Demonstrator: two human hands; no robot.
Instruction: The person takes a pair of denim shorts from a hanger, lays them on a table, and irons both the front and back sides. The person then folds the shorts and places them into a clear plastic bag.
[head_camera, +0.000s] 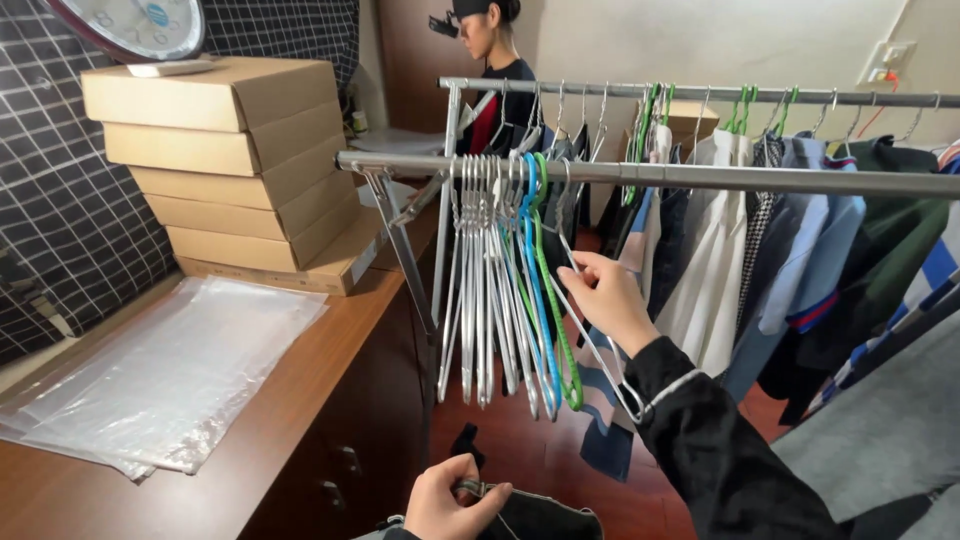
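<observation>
**Right hand on a wire hanger at the rail, left hand gripping dark cloth below**

The right hand (612, 300) is raised to the near metal rail (700, 176), its fingers pinched together on a thin silver wire hanger (590, 345) that hangs tilted, its lower corner running down past the wrist of the black sleeve (720, 450). Just left of that grip hangs a tight bunch of empty hangers (490, 300): mostly bare shiny wire, with one blue (530, 260) and one green (555, 320) plastic-coated hanger at the bunch's right edge, nearest the fingers

Low in the view, the left hand (445, 500) is closed around a fold of dark garment (540, 515), soft and matte with a pale edge, well below the held hanger

Shirts and jackets (800, 250) in white, blue, checked and dark green fabric fill the right part of both rails. To the left, a brown wooden counter (300, 380) carries a crinkled clear plastic bag (170, 370) lying flat and a stack of flat cardboard boxes (230, 160), with a round clock (140, 25) on top. Another person (495, 70) in dark clothes stands behind the far rail (700, 95)
</observation>
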